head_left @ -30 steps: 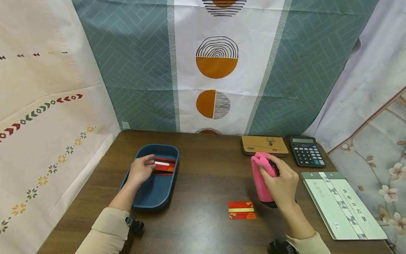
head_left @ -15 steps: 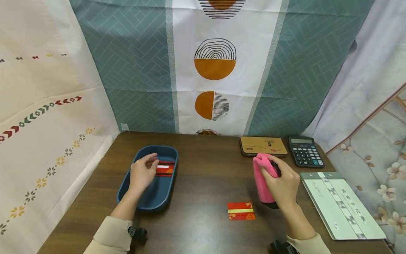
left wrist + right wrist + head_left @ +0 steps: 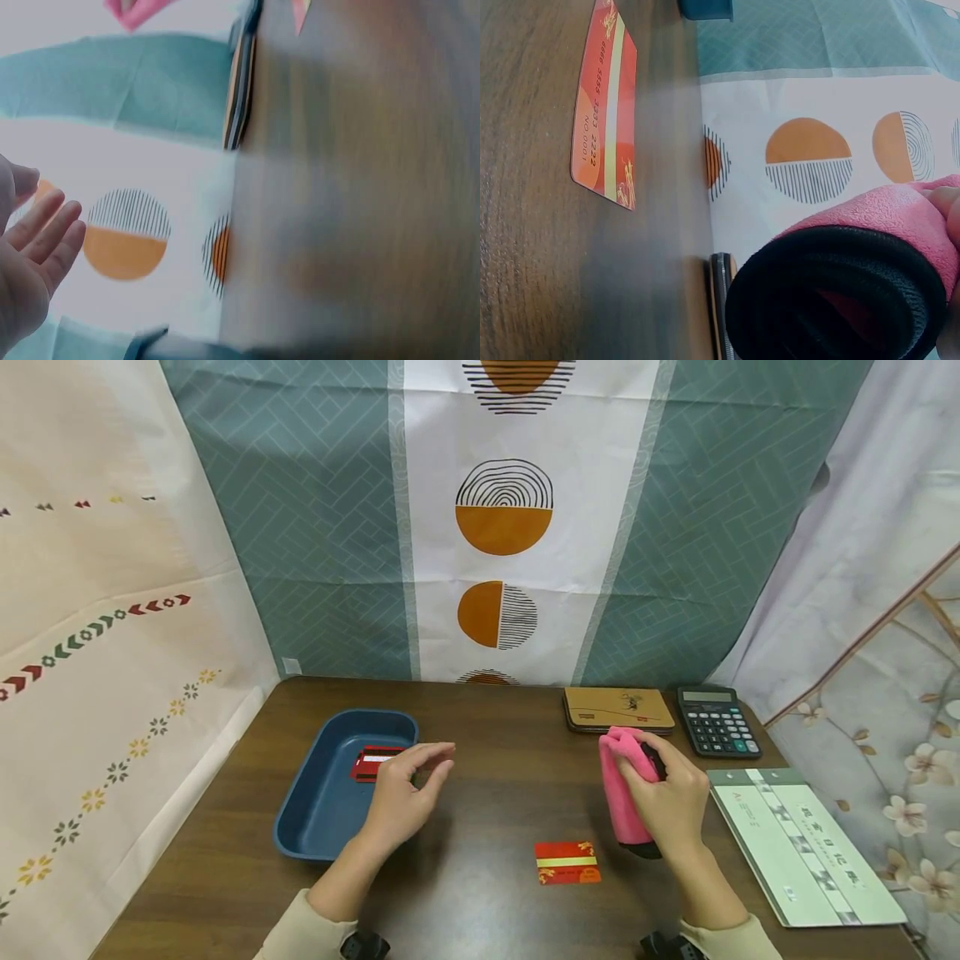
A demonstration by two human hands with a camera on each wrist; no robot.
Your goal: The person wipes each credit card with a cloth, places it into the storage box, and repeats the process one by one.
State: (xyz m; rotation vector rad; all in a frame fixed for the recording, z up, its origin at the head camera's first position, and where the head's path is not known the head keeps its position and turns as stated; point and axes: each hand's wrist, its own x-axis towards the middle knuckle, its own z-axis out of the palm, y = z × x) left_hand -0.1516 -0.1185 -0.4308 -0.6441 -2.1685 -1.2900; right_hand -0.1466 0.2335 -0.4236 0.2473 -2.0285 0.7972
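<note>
My left hand (image 3: 401,802) is empty, thumb and fingers relaxed and apart, over the right rim of the blue tray (image 3: 318,793). In the left wrist view its fingers (image 3: 51,236) stretch out with nothing between them. Red cards with black stripes (image 3: 366,763) lie inside the tray, partly hidden by that hand. My right hand (image 3: 671,797) grips a rolled pink plush cloth (image 3: 624,793) with black edging, held over the table; its black, hollow end (image 3: 832,292) fills the lower right wrist view. Between the hands, a red card with a yellow stripe (image 3: 567,863) lies flat on the table.
At the back right stands a tan flat case (image 3: 618,708), beside a black calculator (image 3: 717,722). A pale green notebook (image 3: 802,847) lies at the right table edge. Printed curtains (image 3: 330,527) hang behind the brown wooden table (image 3: 495,793).
My left hand has moved right, from over the cards in the tray to the tray's right side, uncovering more of the tray. The right hand keeps its grip on the pink cloth.
</note>
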